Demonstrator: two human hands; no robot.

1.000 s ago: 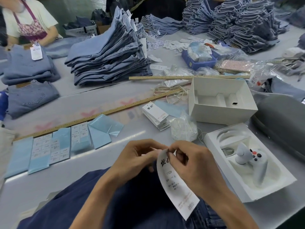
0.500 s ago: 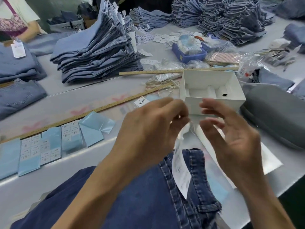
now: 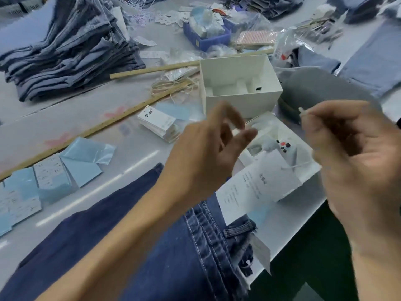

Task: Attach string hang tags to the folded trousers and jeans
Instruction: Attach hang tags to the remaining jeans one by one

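Dark blue jeans (image 3: pixel 152 246) lie folded at the table's near edge, waistband to the right. A white paper hang tag (image 3: pixel 260 187) rests across the waistband and the edge of a white tray. A thin white string (image 3: pixel 297 165) runs from the tag's top toward my right hand (image 3: pixel 351 153), which pinches the string's stiff white end between thumb and fingers. My left hand (image 3: pixel 208 153) hovers above the jeans to the left of the tag, fingers spread and blurred, with nothing seen in it.
Behind my hands are a stack of spare tags (image 3: pixel 158 124), a coil of strings (image 3: pixel 171 85), an open white box (image 3: pixel 238 83), a tray holding a white controller (image 3: pixel 280 146) and a grey case (image 3: pixel 314 88). Wooden rulers (image 3: pixel 121 118), blue packets (image 3: pixel 84 161) and piled jeans (image 3: pixel 65 46) fill the left.
My hands have separated: the right one has drawn away to the right with the string end, the left has let go. The tag has swung right and now lies flat.
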